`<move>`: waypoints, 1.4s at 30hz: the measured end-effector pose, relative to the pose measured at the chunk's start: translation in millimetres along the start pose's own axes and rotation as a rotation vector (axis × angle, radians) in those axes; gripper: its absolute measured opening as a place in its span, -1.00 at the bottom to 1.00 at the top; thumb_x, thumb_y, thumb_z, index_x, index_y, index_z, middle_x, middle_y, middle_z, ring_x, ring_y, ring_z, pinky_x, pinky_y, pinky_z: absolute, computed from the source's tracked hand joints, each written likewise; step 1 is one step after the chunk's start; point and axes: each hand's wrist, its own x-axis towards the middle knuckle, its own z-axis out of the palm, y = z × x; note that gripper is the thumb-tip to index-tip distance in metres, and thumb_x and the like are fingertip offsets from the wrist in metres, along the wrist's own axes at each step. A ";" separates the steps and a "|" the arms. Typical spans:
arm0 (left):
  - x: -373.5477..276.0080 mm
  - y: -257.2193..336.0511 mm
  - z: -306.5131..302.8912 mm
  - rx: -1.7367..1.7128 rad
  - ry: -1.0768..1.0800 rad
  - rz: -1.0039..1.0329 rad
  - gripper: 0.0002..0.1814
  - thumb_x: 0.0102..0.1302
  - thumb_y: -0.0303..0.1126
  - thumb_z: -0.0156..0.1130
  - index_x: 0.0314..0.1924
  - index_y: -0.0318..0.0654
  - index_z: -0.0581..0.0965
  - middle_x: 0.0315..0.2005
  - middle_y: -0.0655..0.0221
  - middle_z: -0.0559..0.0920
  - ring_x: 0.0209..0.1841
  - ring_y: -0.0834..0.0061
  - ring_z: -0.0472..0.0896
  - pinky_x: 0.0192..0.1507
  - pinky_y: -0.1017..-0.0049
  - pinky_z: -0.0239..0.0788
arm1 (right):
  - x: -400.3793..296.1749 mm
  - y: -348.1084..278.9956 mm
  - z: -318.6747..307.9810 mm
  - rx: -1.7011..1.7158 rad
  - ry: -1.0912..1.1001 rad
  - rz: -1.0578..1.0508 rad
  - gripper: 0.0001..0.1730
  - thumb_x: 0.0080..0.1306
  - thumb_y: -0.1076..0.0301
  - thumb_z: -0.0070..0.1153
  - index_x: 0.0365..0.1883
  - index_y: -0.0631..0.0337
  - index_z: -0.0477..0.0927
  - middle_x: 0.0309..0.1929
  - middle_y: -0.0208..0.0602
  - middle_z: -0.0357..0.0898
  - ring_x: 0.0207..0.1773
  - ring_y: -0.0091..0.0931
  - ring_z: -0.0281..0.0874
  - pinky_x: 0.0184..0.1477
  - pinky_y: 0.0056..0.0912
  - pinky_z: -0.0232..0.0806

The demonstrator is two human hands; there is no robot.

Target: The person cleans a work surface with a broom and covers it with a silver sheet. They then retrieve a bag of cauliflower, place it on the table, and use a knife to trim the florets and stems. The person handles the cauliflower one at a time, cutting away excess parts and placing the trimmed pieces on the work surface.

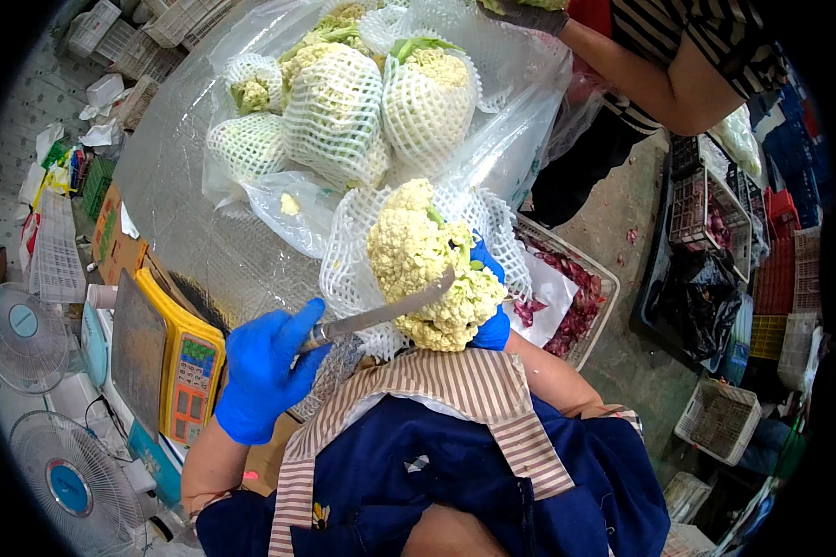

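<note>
My left hand (272, 372), in a blue glove, grips the handle of a knife (390, 310). Its blade lies across the front of a cauliflower head (418, 264). Behind that head is my right hand (491, 320), also blue-gloved and largely hidden, holding it up near my chest. White foam netting (352, 257) hangs around the cauliflower. Farther up the table, several cauliflowers in foam nets (334, 111) rest on a clear plastic bag (515, 139). A small cauliflower piece (289, 204) lies on the plastic.
Across the table at upper right, a person in a striped top (683, 42) holds cauliflower in a gloved hand. A yellow scale (191, 362) and fans (70, 480) stand at left. To the right sit a crate of reddish-purple scraps (609, 292) and stacked crates (773, 278).
</note>
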 end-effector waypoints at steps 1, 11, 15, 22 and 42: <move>0.6 -2.0 0.8 -0.004 0.019 -0.001 -0.55 -0.07 -0.52 0.30 -0.08 -0.24 0.48 -0.62 0.31 0.44 -0.65 0.43 0.40 -0.62 0.50 0.16 | -0.4 0.1 -0.4 0.012 -0.001 0.010 -0.60 0.33 0.36 -0.23 0.12 0.27 0.24 0.08 -0.17 0.35 0.06 -0.39 0.40 0.08 -0.33 0.31; 2.6 0.9 -0.8 -0.172 0.037 -0.102 -0.58 -0.07 -0.54 0.29 -0.11 -0.24 0.50 -0.60 0.28 0.47 -0.62 0.45 0.44 -0.57 0.57 0.21 | 0.5 -0.1 -1.8 0.115 -0.002 0.093 -0.59 0.35 0.33 -0.25 0.14 0.26 0.24 0.09 -0.17 0.35 0.06 -0.39 0.40 0.09 -0.32 0.30; 4.7 1.6 0.9 -0.182 -0.050 -0.069 -0.54 -0.08 -0.48 0.33 -0.09 -0.21 0.49 -0.62 0.29 0.46 -0.64 0.41 0.45 -0.60 0.53 0.23 | -0.5 0.8 -2.2 0.166 0.005 0.122 -0.59 0.35 0.31 -0.25 0.14 0.26 0.24 0.09 -0.17 0.35 0.07 -0.38 0.39 0.10 -0.31 0.29; 4.0 -10.1 7.2 -0.503 0.068 -0.459 -0.63 0.01 -0.45 0.30 -0.12 -0.28 0.50 -0.46 0.24 0.58 -0.48 0.52 0.55 -0.43 0.57 0.38 | -2.9 4.6 -6.4 0.244 0.121 0.138 -0.57 0.37 0.23 -0.30 0.16 0.23 0.24 0.10 -0.17 0.34 0.08 -0.37 0.39 0.12 -0.27 0.27; 18.4 18.7 -3.5 0.051 -0.280 -0.004 -0.51 -0.04 -0.31 0.33 -0.04 -0.19 0.47 -0.59 0.25 0.51 -0.64 0.31 0.50 -0.62 0.40 0.27 | -0.7 7.3 -32.7 0.403 -0.344 0.320 -0.46 0.37 0.20 -0.33 0.28 0.11 -0.01 0.32 -0.30 -0.01 0.29 -0.41 0.08 0.28 -0.30 0.02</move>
